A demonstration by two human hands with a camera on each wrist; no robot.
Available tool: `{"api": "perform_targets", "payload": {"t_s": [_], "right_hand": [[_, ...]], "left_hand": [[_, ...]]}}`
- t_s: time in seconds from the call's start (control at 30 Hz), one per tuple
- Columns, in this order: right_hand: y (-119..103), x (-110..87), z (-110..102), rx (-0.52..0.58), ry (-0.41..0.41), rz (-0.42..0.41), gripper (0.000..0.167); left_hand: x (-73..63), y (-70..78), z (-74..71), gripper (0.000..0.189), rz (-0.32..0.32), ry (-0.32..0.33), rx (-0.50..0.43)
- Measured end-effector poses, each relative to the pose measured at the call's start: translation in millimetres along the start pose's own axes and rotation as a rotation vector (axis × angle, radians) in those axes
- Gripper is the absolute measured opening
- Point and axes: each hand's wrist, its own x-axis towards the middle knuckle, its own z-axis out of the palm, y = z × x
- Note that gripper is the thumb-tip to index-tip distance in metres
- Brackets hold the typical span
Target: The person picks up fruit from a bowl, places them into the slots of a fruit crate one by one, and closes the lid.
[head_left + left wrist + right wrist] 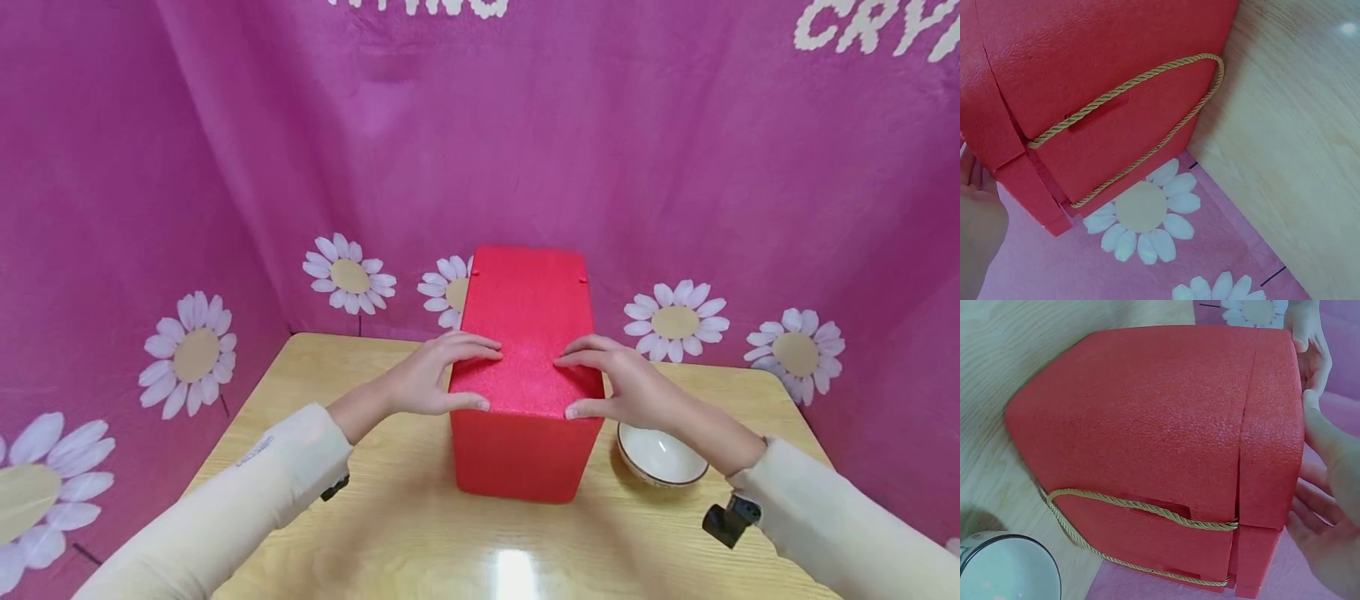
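A tall red box (525,458) with a fitted red lid (525,317) stands upright on the table. Gold rope handles hang on its sides; one rope handle (1129,84) shows in the left wrist view, another rope handle (1141,505) in the right wrist view. My left hand (435,375) rests on the lid's left part, fingers spread on top and thumb near the front edge. Opposite it, my right hand (622,375) touches the lid's right part in the same way, its thumb at the front edge. The lid appears seated, with a thin seam below it.
A white bowl (660,454) with a dark rim sits on the wooden table (375,517), right of the box and partly under my right forearm. A purple curtain (525,150) with daisies hangs close behind the table and along both sides.
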Motion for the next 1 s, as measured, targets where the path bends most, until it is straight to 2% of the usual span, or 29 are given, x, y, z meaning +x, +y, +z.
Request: {"api": "perform_targets", "payload": {"t_s": [0.27, 0.4, 0.53, 0.6, 0.7, 0.83, 0.93, 1.0], "right_hand": [[5, 2.5, -3, 0.024, 0.011, -0.001, 0.054], [6, 3.5, -4, 0.029, 0.024, -0.028, 0.054], [13, 12.0, -11, 0.036, 0.029, -0.067, 0.052], [21, 23.6, -17, 0.048, 0.033, -0.075, 0.053], [35, 43.5, -26, 0.060, 0.039, -0.050, 0.056], [54, 70.0, -34, 0.084, 0.023, 0.030, 0.062], [65, 87.4, -36, 0.103, 0.002, 0.077, 0.065], [73, 96.9, -36, 0.102, -0.010, 0.087, 0.066]], "left_hand": [[12.2, -0.7, -11.3, 0.059, 0.019, -0.039, 0.027], [17.4, 0.1, -17.7, 0.059, 0.028, -0.057, 0.028], [30.7, -0.9, -26.9, 0.061, 0.006, -0.076, 0.030], [42.0, -4.0, -33.7, 0.063, -0.031, -0.072, 0.022], [60.7, -9.0, -42.8, 0.068, -0.122, -0.077, -0.001], [83.6, -16.4, -49.5, 0.077, -0.255, -0.155, -0.004], [98.6, -22.7, -50.9, 0.080, -0.312, -0.214, 0.001], [108.3, -26.6, -51.2, 0.081, -0.335, -0.226, 0.003]]}}
